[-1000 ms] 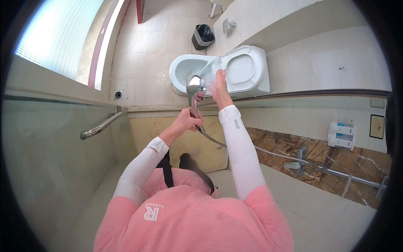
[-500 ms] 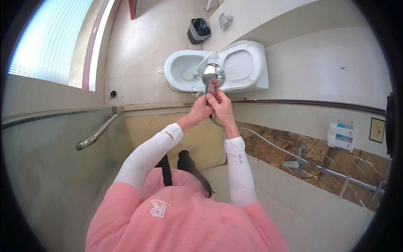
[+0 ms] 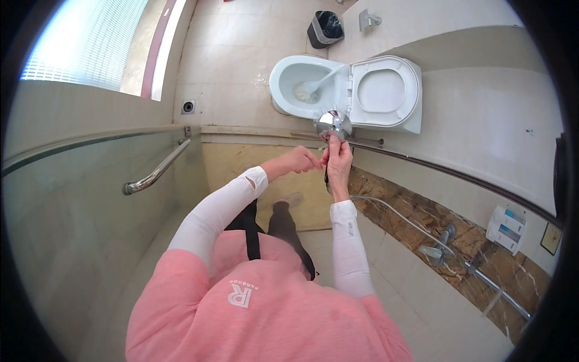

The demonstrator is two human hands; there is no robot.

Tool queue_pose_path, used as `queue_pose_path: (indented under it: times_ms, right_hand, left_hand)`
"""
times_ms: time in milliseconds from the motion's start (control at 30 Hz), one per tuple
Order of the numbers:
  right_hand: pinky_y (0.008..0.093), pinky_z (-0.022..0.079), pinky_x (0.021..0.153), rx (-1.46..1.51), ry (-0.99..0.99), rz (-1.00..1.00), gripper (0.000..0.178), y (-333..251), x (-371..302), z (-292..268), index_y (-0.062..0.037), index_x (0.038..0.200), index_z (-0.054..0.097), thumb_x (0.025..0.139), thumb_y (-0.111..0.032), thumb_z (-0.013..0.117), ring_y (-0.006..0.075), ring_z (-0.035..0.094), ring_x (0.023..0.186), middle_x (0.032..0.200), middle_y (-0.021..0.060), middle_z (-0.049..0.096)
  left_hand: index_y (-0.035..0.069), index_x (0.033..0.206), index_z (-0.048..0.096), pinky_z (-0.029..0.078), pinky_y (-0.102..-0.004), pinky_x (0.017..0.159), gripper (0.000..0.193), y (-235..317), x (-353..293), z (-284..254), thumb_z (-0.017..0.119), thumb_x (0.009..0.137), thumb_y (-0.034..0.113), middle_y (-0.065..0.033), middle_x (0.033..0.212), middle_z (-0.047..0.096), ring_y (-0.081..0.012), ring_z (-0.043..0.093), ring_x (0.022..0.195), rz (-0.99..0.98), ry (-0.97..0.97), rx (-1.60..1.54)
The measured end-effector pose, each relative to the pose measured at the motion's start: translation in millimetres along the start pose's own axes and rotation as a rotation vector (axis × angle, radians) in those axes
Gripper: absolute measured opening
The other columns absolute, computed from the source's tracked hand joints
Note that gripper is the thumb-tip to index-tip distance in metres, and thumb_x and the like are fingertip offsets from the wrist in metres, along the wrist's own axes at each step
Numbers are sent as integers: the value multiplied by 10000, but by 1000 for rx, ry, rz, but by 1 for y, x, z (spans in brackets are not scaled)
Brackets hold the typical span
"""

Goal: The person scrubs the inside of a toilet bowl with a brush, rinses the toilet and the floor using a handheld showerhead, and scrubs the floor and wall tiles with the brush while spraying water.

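Note:
My right hand (image 3: 339, 163) is closed round the handle of a round chrome shower head (image 3: 333, 124). Fine water spray shows at the head's far rim, close to the near side of a white toilet bowl (image 3: 277, 90). Beside the handle, my left hand (image 3: 297, 160) has its fingers partly stretched toward the right hand's fingers, with nothing visible in it. Inside the bowl a pale streak ends in whitish water; I cannot tell whether it is a jet or a solid thing. The toilet lid and seat (image 3: 414, 90) are raised.
A grey shower hose (image 3: 401, 211) runs right to a wall tap (image 3: 445, 241). A glass panel (image 3: 90, 223) with a metal handle (image 3: 158, 172) stands at left. Beyond are a black-lined bin (image 3: 325, 30) and a floor drain (image 3: 189, 107). A low sill (image 3: 253, 134) crosses before me.
My left hand has come away from the shower handle, to the left. The shower head has drawn back from over the toilet toward me. The view has shifted, moving the toilet right in the picture.

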State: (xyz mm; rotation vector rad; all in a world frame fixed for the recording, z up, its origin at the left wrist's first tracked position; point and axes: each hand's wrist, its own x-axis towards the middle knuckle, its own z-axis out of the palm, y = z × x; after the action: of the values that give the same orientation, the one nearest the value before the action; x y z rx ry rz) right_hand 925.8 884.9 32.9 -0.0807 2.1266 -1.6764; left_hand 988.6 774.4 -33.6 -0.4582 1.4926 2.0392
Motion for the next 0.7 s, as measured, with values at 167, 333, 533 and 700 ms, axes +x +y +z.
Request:
queue_pose_path:
  times_ms: [167, 333, 533, 700]
  right_hand:
    - [211, 344, 381, 39, -105, 53, 334, -11, -13, 11, -21, 861, 561, 914, -346, 509, 61, 414, 422, 539, -2, 476]
    - [237, 363, 382, 80, -349, 64, 408, -7, -23, 20, -29, 805, 501, 906, -424, 494, 92, 429, 415, 537, 11, 443]
    - [253, 376, 369, 143, -505, -11, 438, -19, -16, 71, -18, 810, 493, 894, -448, 505, 103, 435, 417, 557, 22, 445]
    - [256, 377, 372, 246, -340, -156, 420, -44, 26, 104, -20, 826, 502, 902, -434, 497, 107, 434, 436, 579, 19, 447]
  left_hand:
    - [86, 1192, 505, 499, -286, 643, 344, -25, 15, -61, 517, 850, 121, -23, 996, 577, -153, 603, 767, -49, 282, -350]
    - [47, 1209, 474, 506, -360, 718, 387, -26, 26, -107, 557, 838, 124, -86, 1067, 541, -216, 566, 858, 183, 416, -715]
    - [-12, 1239, 429, 504, -337, 754, 457, -32, -3, -155, 577, 866, 209, -117, 1130, 544, -249, 595, 884, 302, 539, -793]
    - [7, 1087, 509, 469, -362, 830, 317, 2, -42, -175, 453, 922, 271, -116, 1079, 575, -257, 570, 964, 437, 669, -907]
